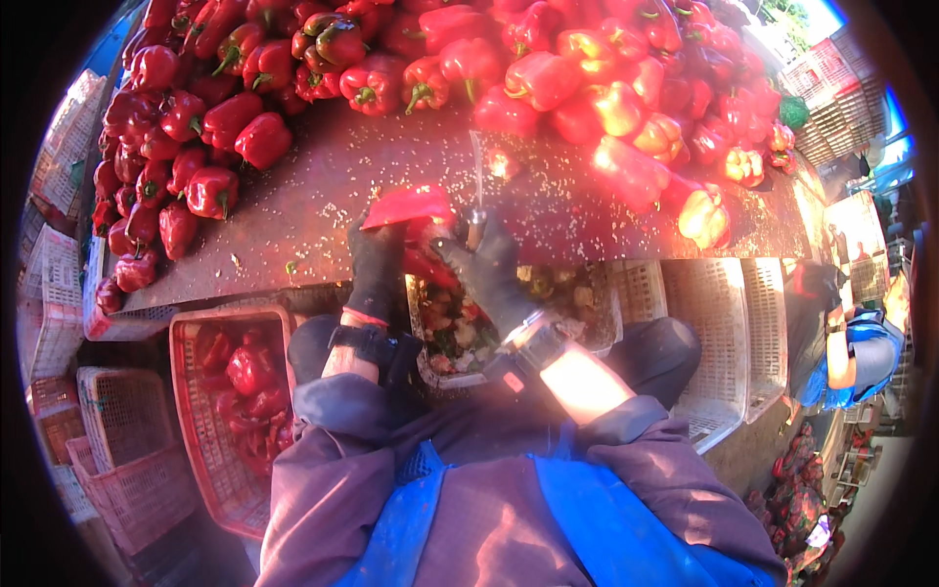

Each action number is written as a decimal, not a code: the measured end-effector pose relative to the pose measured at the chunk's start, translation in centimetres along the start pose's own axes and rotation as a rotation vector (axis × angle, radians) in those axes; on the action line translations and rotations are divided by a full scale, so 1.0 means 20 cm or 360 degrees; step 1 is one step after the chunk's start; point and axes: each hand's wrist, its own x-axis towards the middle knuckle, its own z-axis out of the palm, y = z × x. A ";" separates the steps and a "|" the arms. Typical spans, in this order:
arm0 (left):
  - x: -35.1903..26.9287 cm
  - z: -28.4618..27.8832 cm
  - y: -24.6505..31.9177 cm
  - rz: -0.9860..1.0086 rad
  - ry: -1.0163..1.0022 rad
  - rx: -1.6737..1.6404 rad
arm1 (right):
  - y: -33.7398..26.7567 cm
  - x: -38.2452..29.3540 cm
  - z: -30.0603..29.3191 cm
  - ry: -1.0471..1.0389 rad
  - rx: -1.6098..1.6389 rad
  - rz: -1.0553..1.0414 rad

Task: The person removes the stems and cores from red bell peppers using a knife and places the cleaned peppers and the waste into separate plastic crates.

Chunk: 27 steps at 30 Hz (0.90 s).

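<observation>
My left hand (378, 260), in a dark glove, grips an opened red bell pepper (411, 205) above the near table edge. My right hand (490, 268), also gloved, holds a knife (478, 176) by its handle, blade pointing away from me; its thumb reaches towards the pepper. The pepper's inner side is partly hidden by the hands. Below them, between my knees, stands a crate of pepper scraps (469, 341). Many whole red bell peppers (543, 81) are heaped across the far side of the table (315, 213), whose surface is strewn with seeds.
At the left, a red plastic crate (180, 367) holds opened red peppers (253, 370). Pale plastic crates (708, 352) stand at the right under the table edge. More crates (125, 418) are at the far left. A person (866, 352) in blue is at the far right, near filled sacks (796, 491).
</observation>
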 end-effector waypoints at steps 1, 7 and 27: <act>0.01 -0.02 -0.05 -0.0021 0.0014 -0.0024 | -0.01 -0.02 0.01 -0.0033 0.0133 0.0087; 0.02 0.02 -0.09 0.0615 -0.0007 0.0082 | 0.10 0.10 0.03 -0.0044 0.0493 0.0020; 0.04 -0.09 -0.19 0.0569 0.0491 0.0695 | -0.01 0.41 0.09 -0.0459 -0.0455 0.0067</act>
